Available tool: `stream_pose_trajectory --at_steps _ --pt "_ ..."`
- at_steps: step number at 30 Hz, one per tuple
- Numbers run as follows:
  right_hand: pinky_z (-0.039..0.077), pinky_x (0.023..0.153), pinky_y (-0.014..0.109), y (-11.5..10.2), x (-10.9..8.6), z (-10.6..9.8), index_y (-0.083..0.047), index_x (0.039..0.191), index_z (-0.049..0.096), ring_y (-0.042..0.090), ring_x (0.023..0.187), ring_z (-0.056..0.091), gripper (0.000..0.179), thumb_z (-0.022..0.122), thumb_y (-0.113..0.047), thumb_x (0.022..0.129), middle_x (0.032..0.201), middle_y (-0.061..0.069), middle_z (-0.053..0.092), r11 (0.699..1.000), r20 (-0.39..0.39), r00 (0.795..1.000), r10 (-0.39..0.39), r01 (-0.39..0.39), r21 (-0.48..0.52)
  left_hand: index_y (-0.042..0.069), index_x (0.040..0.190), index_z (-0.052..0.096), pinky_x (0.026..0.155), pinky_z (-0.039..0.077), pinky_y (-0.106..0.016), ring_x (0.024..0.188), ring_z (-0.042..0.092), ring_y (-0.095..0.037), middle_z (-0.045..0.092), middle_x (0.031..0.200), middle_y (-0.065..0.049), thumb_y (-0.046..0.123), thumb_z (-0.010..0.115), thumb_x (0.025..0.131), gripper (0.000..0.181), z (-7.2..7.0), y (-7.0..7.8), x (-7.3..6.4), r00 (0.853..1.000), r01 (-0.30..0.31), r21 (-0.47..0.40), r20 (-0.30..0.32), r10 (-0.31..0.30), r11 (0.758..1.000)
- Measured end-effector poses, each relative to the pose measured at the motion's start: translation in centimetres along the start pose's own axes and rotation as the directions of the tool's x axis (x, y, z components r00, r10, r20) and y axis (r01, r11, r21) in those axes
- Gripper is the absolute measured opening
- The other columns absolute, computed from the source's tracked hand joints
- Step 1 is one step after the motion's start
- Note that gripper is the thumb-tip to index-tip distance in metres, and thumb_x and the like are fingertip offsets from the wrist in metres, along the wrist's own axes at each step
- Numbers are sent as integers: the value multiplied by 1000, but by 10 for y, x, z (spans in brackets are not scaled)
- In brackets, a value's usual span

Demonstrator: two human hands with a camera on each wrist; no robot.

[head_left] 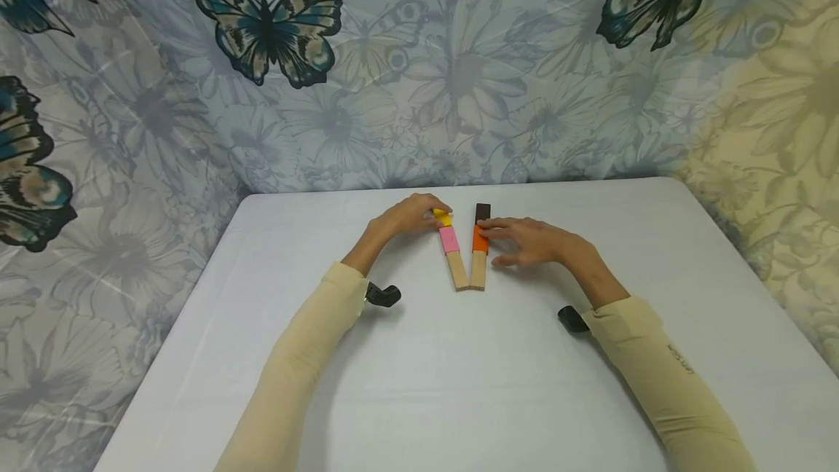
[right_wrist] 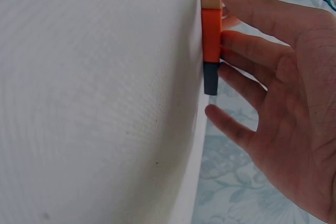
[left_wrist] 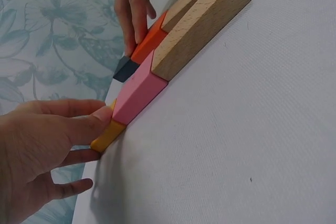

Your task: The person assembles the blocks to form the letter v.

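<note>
Toy blocks lie on the white table in a V, its point toward me. The left leg runs from a bare wooden block point(head_left: 457, 272) through a pink block point(head_left: 448, 240) to a yellow block point(head_left: 444, 218). Another wooden block point(head_left: 479, 272), an orange block point(head_left: 481, 240) and a dark block point(head_left: 483, 212) form the right leg. My left hand point(head_left: 413, 214) pinches the yellow block between thumb and fingers at the far end. With fairly straight fingers, my right hand point(head_left: 532, 240) touches the outer side of the right leg, by the orange and dark blocks point(right_wrist: 210, 78).
The white-covered table point(head_left: 419, 384) reaches back to a butterfly-and-flower patterned cloth point(head_left: 459, 93) hanging behind and at both sides. Dark wrist devices point(head_left: 383, 295) stick out from both sleeves, low over the table.
</note>
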State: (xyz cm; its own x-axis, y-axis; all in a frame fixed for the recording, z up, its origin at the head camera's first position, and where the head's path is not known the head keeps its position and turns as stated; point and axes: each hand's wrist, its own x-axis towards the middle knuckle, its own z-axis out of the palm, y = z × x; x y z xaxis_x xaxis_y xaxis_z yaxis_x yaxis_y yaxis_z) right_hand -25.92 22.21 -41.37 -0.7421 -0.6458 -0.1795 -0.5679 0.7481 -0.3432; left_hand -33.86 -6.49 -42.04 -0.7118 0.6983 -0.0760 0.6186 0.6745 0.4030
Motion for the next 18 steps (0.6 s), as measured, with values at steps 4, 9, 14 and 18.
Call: stream_pose_trajectory --at_steps 4,9,14,18 --pt "33 120 73 0 0 -1 -9 157 47 45 154 38 71 70 -40 98 169 13 39 1000 -3 1000 -11 11 1 8 139 68 123 43 -38 140 58 -26 67 144 -10 16 66 104 36 -1 0 0 999 -37 3 6 37 999" --pt "31 120 73 -1 -1 -2 -8 157 48 44 155 37 70 70 -40 98 169 13 39 1000 -3 1000 -9 9 -2 9 138 69 121 45 -38 138 58 -26 66 143 -11 18 66 104 35 -1 1 -1 999 -47 3 9 47 999" --pt "32 120 73 -1 -1 -2 -8 156 49 44 154 38 69 70 -40 98 168 13 40 1000 -5 1000 -23 22 -7 10 138 69 120 46 -40 137 58 -28 64 144 -13 19 66 104 36 -1 2 -2 999 -34 5 14 34 999" --pt "33 119 73 0 0 -1 -8 157 49 45 154 38 70 70 -41 98 169 13 39 1000 -6 1000 -24 23 -6 11 138 70 119 46 -41 137 58 -29 64 144 -13 21 65 104 36 -1 3 -3 1000 -24 18 11 24 1000"
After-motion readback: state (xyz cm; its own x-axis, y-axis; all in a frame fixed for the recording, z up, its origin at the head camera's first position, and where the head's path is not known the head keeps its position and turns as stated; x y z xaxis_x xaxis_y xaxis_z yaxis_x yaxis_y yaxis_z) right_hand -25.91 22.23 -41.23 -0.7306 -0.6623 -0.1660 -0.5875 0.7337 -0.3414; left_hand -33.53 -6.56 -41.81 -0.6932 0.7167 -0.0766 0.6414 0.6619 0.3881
